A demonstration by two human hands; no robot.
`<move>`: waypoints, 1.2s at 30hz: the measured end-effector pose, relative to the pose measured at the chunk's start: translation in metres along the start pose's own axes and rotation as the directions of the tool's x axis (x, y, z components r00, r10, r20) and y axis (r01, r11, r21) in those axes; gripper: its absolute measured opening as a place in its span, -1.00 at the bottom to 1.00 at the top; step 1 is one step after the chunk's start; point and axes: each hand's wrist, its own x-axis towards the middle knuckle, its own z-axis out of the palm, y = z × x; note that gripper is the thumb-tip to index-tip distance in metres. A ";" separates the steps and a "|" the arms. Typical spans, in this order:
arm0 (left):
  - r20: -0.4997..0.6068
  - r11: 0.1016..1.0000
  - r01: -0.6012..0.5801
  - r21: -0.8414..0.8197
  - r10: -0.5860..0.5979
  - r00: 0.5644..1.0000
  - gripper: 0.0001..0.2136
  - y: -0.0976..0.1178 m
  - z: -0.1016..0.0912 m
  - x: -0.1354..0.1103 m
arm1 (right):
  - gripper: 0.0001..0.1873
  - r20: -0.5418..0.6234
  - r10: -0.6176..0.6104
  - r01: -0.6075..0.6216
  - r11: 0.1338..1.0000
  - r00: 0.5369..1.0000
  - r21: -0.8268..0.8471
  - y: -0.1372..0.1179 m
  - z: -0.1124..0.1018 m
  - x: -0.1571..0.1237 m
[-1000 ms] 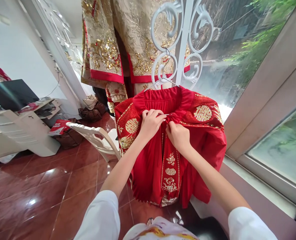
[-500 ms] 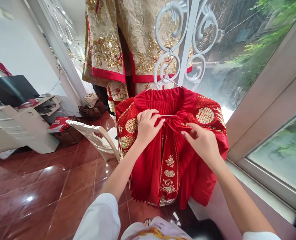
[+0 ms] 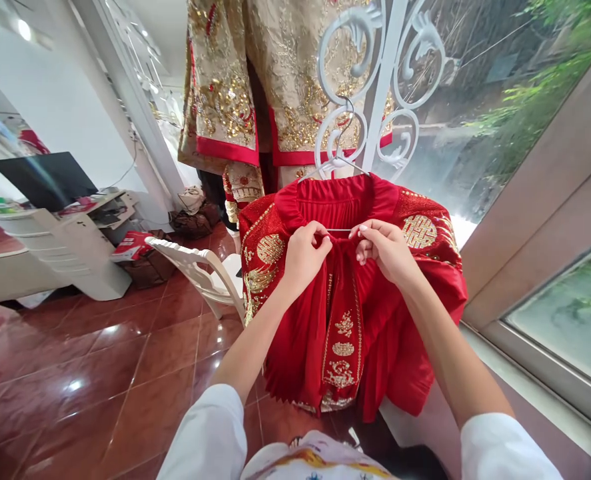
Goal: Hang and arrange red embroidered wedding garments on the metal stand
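Note:
A red garment point(image 3: 375, 293) with gold embroidery and gold round emblems hangs from a thin wire hanger point(image 3: 344, 159). Pleated red cloth and a long embroidered panel point(image 3: 344, 347) fall down its front. My left hand point(image 3: 308, 253) is closed at the gathered neck opening, thumb and forefinger pinching red cloth at its left side. Across the opening, my right hand point(image 3: 386, 250) has thumb and forefinger pressed together and its other fingers curled. Whatever lies in that pinch is too small to make out. The hanger's thin bar shows between both hands.
Behind hangs a gold sequined garment point(image 3: 295, 87) with red hems, beside a white scrolled metal frame point(image 3: 385, 73). A white chair point(image 3: 208, 277) stands left, with a desk and black monitor point(image 3: 44, 180) farther off. A window frame point(image 3: 540, 233) borders the right.
My right hand has moved left and inward, closing from a loose curl into a pinch near the neck opening. My left hand's fingers have curled into a pinch. The view has shifted slightly.

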 end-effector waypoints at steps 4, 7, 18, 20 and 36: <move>-0.042 0.973 -0.123 0.195 0.134 0.990 -0.92 -0.008 -0.005 0.001 | -0.82 -0.058 -0.024 0.017 0.991 0.998 -0.130 -0.001 -0.011 0.006; -0.003 0.930 -0.244 0.274 0.255 0.967 -0.90 -0.012 -0.008 0.002 | -0.71 0.008 0.039 -0.037 0.977 0.999 -0.211 -0.004 -0.020 0.008; 0.085 0.984 0.066 -0.165 -0.053 0.995 -0.77 -0.002 -0.005 0.002 | -0.72 0.135 -0.010 0.020 0.997 0.991 -0.077 -0.006 -0.027 0.007; 0.101 1.000 0.005 -0.022 -0.003 0.995 -0.79 -0.005 -0.010 0.001 | -0.76 0.062 -0.038 0.053 0.967 0.997 -0.249 -0.007 -0.033 0.007; 0.201 0.995 -0.070 0.065 0.055 0.978 -0.69 -0.008 -0.036 -0.009 | -0.78 -0.058 -0.322 0.183 0.667 0.945 -0.722 0.010 -0.054 -0.010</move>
